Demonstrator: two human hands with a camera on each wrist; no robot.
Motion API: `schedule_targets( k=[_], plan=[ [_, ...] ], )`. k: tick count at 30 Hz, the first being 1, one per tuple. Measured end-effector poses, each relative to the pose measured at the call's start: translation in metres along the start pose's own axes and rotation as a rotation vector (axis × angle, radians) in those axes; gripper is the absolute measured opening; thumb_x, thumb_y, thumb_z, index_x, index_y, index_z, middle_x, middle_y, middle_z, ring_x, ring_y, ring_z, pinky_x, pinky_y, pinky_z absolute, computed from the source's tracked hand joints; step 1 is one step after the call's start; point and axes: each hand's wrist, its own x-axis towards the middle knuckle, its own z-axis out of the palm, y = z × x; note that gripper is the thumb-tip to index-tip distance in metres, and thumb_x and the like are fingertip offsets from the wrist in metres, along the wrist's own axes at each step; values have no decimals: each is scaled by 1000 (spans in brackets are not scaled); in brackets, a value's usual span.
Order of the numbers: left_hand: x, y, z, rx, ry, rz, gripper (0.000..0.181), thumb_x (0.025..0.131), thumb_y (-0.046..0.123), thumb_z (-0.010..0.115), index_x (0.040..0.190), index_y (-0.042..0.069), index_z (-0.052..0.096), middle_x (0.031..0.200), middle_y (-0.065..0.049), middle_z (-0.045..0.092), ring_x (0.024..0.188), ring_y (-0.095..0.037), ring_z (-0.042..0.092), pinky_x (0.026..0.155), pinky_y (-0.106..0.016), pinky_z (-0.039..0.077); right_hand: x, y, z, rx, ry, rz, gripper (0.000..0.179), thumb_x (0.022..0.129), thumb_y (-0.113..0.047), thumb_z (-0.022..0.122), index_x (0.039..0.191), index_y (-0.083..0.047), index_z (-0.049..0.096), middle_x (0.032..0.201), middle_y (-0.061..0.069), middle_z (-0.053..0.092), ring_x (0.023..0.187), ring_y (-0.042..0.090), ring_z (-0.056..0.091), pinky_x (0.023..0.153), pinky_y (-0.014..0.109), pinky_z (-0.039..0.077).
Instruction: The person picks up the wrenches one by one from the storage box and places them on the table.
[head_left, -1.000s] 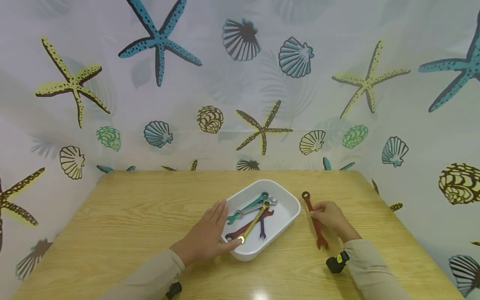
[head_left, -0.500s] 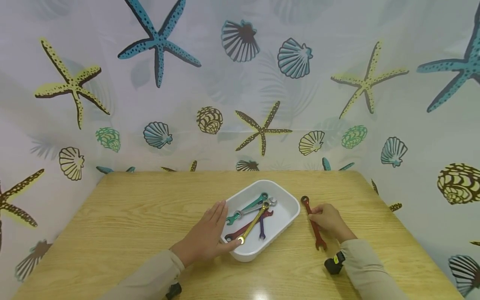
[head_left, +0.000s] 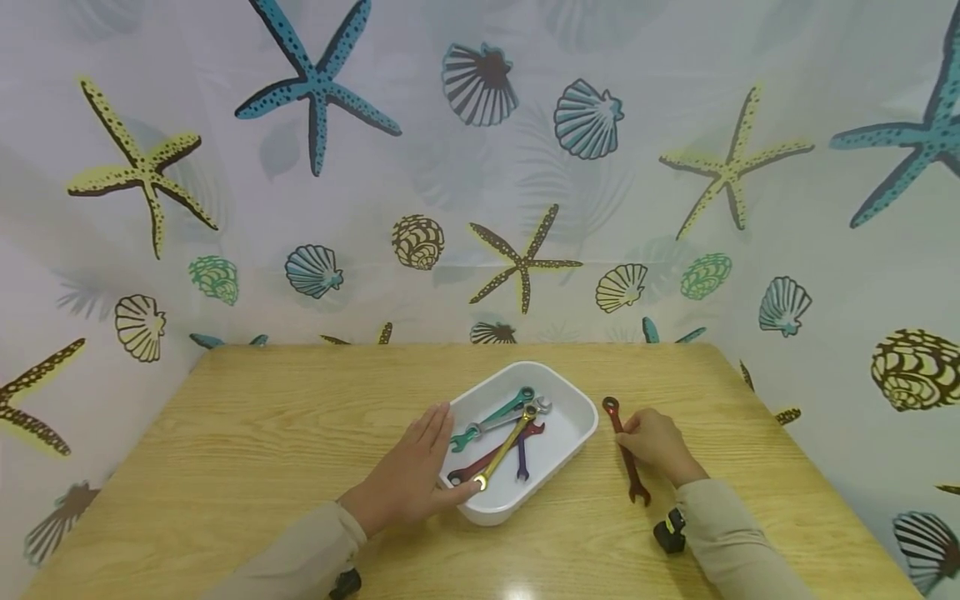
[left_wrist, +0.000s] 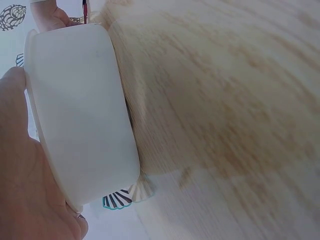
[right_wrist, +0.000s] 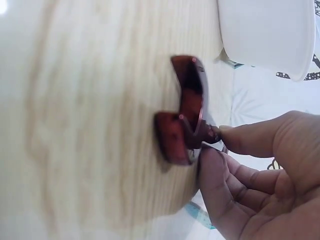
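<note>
A white plastic tray (head_left: 567, 433) stands on the table, its outer wall (left_wrist: 82, 110) filling much of the left wrist view. My left hand (head_left: 405, 475) rests on its near left rim, fingers straight, thumb over the corner. Inside lie several combination wrenches: a gold one (head_left: 506, 450) on top, a teal one (head_left: 498, 410), a silver one (head_left: 498, 419), a purple one (head_left: 522, 461) and a dark red one (head_left: 480, 463). Right of the tray, my right hand (head_left: 654, 442) pinches another red wrench (head_left: 633, 477) mid-shaft. Its open end (right_wrist: 175, 140) points toward me, close over the table.
The wooden table (head_left: 300, 417) stretches left and right of the tray. A curtain (head_left: 360, 192) printed with starfish and shells hangs along the back and both sides. Each wrist carries a small black camera (head_left: 670, 533).
The right hand has drawn the red wrench slightly toward me. The left hand and the tray have stayed in place.
</note>
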Motion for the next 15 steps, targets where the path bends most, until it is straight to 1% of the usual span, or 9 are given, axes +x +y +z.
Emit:
schedule_targets(
  k=[5,12,15],
  plan=[
    [1,-1,1,7,12,2,103,86,75,39,153,1,12,161,-15,6,147,-30,5,117,-46,15,1,-2,-2,-39,2,0,17,85,-12,66,85,5,65,69,5,65,62,17,58,53,28,49],
    [0,0,1,-1,8,0,103,86,74,40,153,1,11,161,-14,4,147,-29,5,117,-45,14,0,1,1,18,1,39,17,85,-9,67,89,7,64,69,7,65,56,13,60,49,24,50],
    [0,-1,1,5,10,3,103,86,74,40,153,0,12,161,-14,4,147,-30,5,117,-45,14,1,2,2,33,2,41,18,85,-9,67,90,8,63,69,7,64,55,13,60,48,23,50]
  ],
)
